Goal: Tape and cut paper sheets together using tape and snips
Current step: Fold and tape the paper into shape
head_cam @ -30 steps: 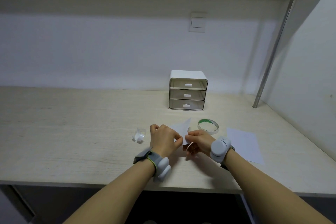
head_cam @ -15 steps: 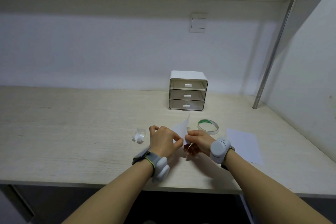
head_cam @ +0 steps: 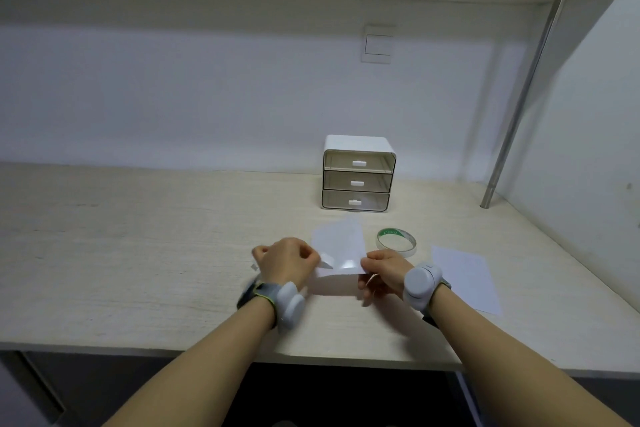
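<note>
We pinch a white paper sheet (head_cam: 341, 246) between left hand (head_cam: 289, 262) and right hand (head_cam: 384, 269), above the bench (head_cam: 138, 253); the tape roll (head_cam: 396, 241) lies just right.

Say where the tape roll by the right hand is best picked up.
Grip the tape roll across its rim from above, probably thumb in the hole and fingers outside. It lies flat on the desk with its hole facing up, so only the upper edge offers a hold.
</note>
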Motion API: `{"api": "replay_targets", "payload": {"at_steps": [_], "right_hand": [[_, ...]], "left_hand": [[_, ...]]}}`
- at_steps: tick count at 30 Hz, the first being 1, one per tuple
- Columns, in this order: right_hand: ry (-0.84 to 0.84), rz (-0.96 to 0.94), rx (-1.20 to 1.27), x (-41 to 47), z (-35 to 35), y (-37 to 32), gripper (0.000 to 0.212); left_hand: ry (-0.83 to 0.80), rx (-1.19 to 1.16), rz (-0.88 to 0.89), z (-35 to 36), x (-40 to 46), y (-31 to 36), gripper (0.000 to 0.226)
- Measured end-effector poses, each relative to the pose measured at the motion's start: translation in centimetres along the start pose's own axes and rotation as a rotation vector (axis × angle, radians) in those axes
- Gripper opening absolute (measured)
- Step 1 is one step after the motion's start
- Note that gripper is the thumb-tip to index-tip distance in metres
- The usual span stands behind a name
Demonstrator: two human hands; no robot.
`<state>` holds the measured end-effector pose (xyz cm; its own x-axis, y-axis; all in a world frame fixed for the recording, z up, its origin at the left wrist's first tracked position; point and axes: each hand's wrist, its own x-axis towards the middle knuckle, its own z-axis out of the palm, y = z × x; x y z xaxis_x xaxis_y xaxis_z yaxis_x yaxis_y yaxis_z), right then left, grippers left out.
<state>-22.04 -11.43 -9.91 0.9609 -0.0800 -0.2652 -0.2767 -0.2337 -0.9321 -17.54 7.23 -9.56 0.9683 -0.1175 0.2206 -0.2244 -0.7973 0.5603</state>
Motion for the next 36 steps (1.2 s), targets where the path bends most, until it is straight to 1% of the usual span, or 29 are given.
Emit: {"api": "replay_targets", "payload": {"at_steps": [2, 4, 7, 10, 14, 16, 18, 20, 21, 22, 24, 26, 29, 33, 36], "right_hand": [[0.015, 0.041, -0.019, -0.1, -0.5, 0.4, 0.026], [0.006, 0.074, -0.059, -0.1, -0.7, 0.8, 0.024], [-0.013, 0.109, -0.103, 0.0, -0.6, 0.8, 0.024], [-0.018, 0.155, -0.161, 0.0, 0.0, 0.2, 0.022], [0.074, 0.212, -0.285, 0.6, 0.3, -0.3, 0.025], [0.168, 0.178, -0.425, 1.1, -0.3, -0.2, 0.031], [0.281, 0.13, -0.49, 1.3, -1.2, 0.0, 0.034], [0.369, 0.093, -0.572, 0.9, -2.1, 0.0, 0.027], [0.381, 0.097, -0.639, 0.6, -2.5, -0.1, 0.016], [0.364, 0.102, -0.719, 0.4, -2.7, -0.2, 0.011], [0.317, 0.138, -0.839, 0.5, -3.2, 0.1, 0.033], [0.304, 0.138, -0.862, 0.7, -3.5, 0.6, 0.036], [0.3, 0.131, -0.867, 0.8, -3.6, 0.8, 0.031], [0.24, 0.091, -0.851, 1.2, -3.7, 1.0, 0.031], [0.191, 0.058, -0.809, 1.2, -3.9, 1.3, 0.013]], "left_hand": [[0.036, -0.043, -0.132, -1.0, 0.6, -2.3, 0.028], [0.066, -0.037, -0.227, -2.0, 1.1, -4.7, 0.029], [0.096, 0.004, -0.299, -3.3, 1.4, -7.7, 0.027], [0.11, 0.073, -0.34, -4.2, 1.5, -9.2, 0.029], [0.107, 0.11, -0.352, -4.4, 2.0, -9.8, 0.03], [0.123, 0.117, -0.353, -4.5, 2.1, -9.6, 0.029], [0.161, 0.125, -0.327, -4.6, 2.3, -9.0, 0.019], [0.219, 0.094, -0.289, -4.5, 2.3, -8.2, 0.003], [0.258, 0.077, -0.259, -4.3, 2.3, -7.8, 0.009], [0.283, 0.065, -0.222, -4.1, 2.3, -7.2, 0.013], [0.306, 0.06, -0.146, -3.6, 2.4, -6.1, 0.015], [0.286, 0.048, -0.079, -2.9, 2.3, -5.0, 0.015], [0.214, 0.02, 0.014, -1.7, 2.1, -3.3, 0.017], [-0.046, 0.021, 0.131, 0.3, 1.8, -0.8, 0.019], [-0.226, 0.035, 0.169, 2.5, 1.5, 0.6, 0.022]]}}
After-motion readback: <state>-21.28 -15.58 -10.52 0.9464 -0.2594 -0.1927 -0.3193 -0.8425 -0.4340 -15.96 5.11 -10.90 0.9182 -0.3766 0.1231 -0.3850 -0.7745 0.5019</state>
